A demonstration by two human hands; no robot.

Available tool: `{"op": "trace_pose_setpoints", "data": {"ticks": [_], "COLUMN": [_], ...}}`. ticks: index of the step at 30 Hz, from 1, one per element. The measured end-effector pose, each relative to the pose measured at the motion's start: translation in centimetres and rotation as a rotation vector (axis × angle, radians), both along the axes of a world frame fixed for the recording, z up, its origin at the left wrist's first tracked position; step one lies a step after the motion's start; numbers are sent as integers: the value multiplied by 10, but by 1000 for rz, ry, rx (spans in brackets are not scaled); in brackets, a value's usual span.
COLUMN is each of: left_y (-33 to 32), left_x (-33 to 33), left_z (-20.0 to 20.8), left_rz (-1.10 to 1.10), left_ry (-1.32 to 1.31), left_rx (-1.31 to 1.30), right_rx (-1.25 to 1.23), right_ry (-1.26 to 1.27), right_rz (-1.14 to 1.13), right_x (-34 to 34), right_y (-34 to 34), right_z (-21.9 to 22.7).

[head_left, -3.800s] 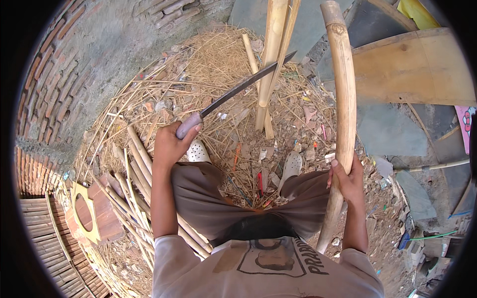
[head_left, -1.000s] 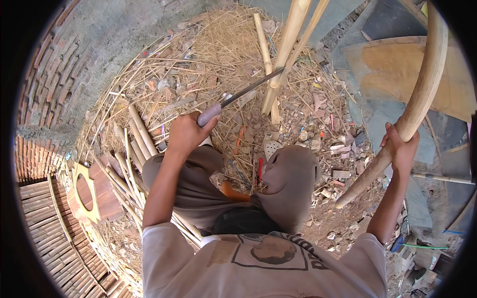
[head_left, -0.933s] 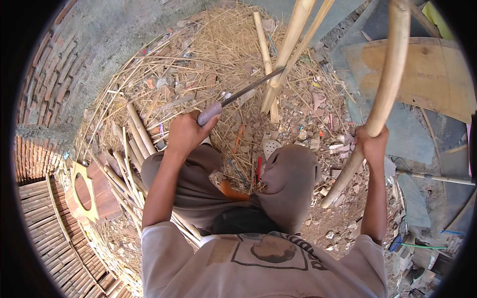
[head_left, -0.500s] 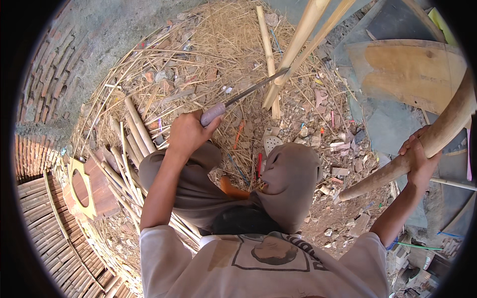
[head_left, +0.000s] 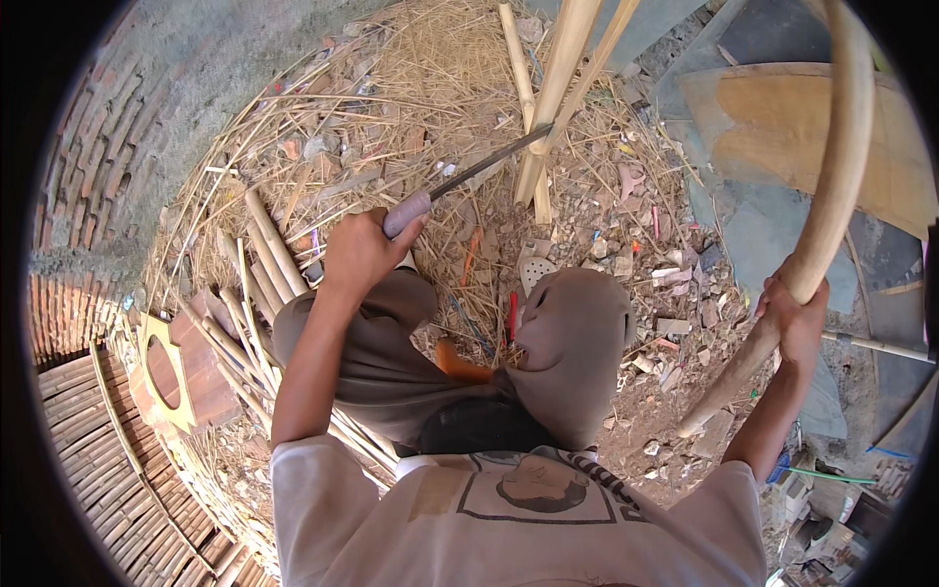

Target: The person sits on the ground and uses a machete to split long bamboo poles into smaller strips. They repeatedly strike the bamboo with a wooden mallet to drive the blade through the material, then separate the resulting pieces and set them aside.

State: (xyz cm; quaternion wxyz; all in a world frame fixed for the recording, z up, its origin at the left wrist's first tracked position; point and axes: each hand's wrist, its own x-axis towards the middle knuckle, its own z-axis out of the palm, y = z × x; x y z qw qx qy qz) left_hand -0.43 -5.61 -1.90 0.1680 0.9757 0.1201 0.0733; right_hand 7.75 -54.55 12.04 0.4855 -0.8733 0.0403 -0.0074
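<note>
My left hand (head_left: pixel 362 256) is wrapped round the pale purple handle of a long knife (head_left: pixel 486 166). The dark blade reaches away to the right, and its far end sits at the fork of a split bamboo piece (head_left: pixel 564 73), whose two strips spread apart above it. That bamboo's lower end is down among the debris, next to another bamboo strip (head_left: pixel 518 61). Out to the right, my right hand (head_left: pixel 794 311) grips a thick, round wooden pole (head_left: pixel 831 171). Its upper part rises toward the top of the view, apart from the bamboo; the lower end points down beside my right forearm.
Straw and rubble (head_left: pixel 421 68) cover the ground ahead. Bamboo sticks (head_left: pixel 274 245) lie to my left, near a yellow frame (head_left: pixel 161 372) and a brick wall (head_left: pixel 98 147). Curved brown boards (head_left: pixel 773 127) and grey sheets (head_left: pixel 763 235) lie at the right. My bent knees are between my arms.
The pole has swung more upright, its upper part moving left, and my right hand has shifted left with it. Knife and split bamboo have moved slightly left; my left hand keeps its grip.
</note>
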Motion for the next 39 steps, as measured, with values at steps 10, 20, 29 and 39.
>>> {"op": "trace_pose_setpoints", "data": {"ticks": [10, 20, 29, 39], "left_y": [-4, -12, -8, -9], "left_x": [6, -3, -19, -14], "left_z": [-6, -9, -9, -7], "left_rz": [-5, -30, -2, 15], "left_ry": [-1, -47, 54, 22], "left_rx": [0, 17, 0, 24], "right_rx": [-77, 257, -11, 234], "right_ry": [592, -355, 648, -270], "right_rz": [254, -61, 230, 44], "right_x": [-4, 24, 15, 38], "right_y": [38, 41, 64, 60], "right_z": [-202, 20, -149, -40]}}
